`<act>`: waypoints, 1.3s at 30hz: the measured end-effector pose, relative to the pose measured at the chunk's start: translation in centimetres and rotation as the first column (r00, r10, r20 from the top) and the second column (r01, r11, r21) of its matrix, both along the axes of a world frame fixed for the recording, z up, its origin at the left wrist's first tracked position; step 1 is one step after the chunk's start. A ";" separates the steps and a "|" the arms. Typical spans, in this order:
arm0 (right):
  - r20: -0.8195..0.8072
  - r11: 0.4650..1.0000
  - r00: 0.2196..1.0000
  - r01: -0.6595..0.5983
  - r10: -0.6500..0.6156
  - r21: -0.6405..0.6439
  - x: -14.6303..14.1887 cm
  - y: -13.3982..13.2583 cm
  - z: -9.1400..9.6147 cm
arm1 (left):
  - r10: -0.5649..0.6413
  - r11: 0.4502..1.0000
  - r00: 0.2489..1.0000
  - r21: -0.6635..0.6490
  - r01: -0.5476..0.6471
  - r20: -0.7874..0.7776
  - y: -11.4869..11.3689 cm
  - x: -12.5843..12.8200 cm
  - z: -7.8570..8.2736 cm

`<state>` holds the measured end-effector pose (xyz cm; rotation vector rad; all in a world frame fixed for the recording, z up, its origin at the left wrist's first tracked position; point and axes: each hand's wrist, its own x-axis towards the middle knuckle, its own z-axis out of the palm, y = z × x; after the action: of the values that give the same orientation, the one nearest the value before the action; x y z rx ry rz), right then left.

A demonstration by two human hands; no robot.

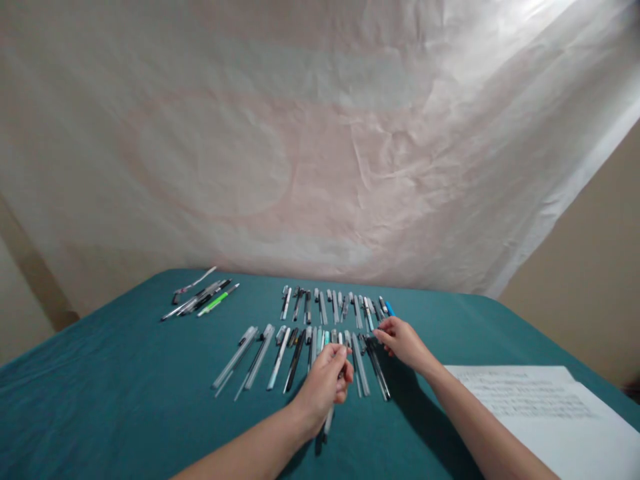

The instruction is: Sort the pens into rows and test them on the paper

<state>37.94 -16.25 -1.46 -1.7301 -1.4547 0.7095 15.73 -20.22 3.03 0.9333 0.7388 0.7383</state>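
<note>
The left hand (330, 377) is curled shut around a slim pen (328, 424), whose lower end sticks out beneath the palm, above the teal tablecloth (125, 400) on the near side of the front row of pens (235, 358). The right hand (397, 340) reaches to the right end of the rows, thumb and fingertips drawn close together just beside the pens there; I cannot tell whether they grip anything.

Most pens in the front row have clear barrels, with a black pen (295, 361) and a pale-blue pen (279, 359) among them, and the left hand hides part of this row. Behind it runs a back row of pens (323, 308), with a blue pen (391, 309) at its right end. Well apart, at the far left, lies a loose bunch of pens (203, 299) with a bright green pen (219, 300) beside it. White paper sheets (540, 400) bearing lines of writing lie to the right, partly behind the right forearm. A pale, creased sheet (300, 133) hangs beyond the table
</note>
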 end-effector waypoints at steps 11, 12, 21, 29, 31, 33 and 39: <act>0.161 0.999 0.987 -0.022 0.016 0.036 -0.1 -0.3 0.1 | 0.008 1.000 1.000 -0.022 -0.007 0.028 0.1 0.1 -0.1; 0.169 0.999 0.985 -0.021 0.013 0.046 -0.2 -0.4 0.2 | 0.007 1.000 1.000 -0.022 -0.006 0.030 0.1 0.1 -0.1; 0.270 0.993 0.963 -0.039 0.007 0.114 -0.6 -0.7 1.3 | 0.020 0.999 0.994 -0.041 -0.016 0.108 0.4 0.0 -0.5; -0.122 0.981 0.976 -0.171 0.181 0.088 -5.2 -3.1 5.6 | 0.055 0.998 0.977 -0.023 -0.052 0.208 0.5 0.1 0.1; -0.297 0.974 0.928 -0.221 0.226 0.053 -7.0 -4.0 6.5 | 0.035 0.999 0.981 -0.011 -0.034 0.189 0.3 0.1 0.4; -0.406 0.974 0.886 -0.222 0.223 0.050 -8.2 -4.6 6.8 | 0.004 1.000 0.985 0.009 -0.006 0.175 0.1 0.2 0.5; -0.502 0.987 0.850 -0.138 0.158 0.077 -8.5 -4.7 6.4 | -0.032 0.998 0.989 0.057 0.024 0.141 -0.4 0.4 0.5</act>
<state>29.48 -20.94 4.94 -1.2721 -1.2201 1.1173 16.10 -20.58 3.55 0.9285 0.5818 0.7951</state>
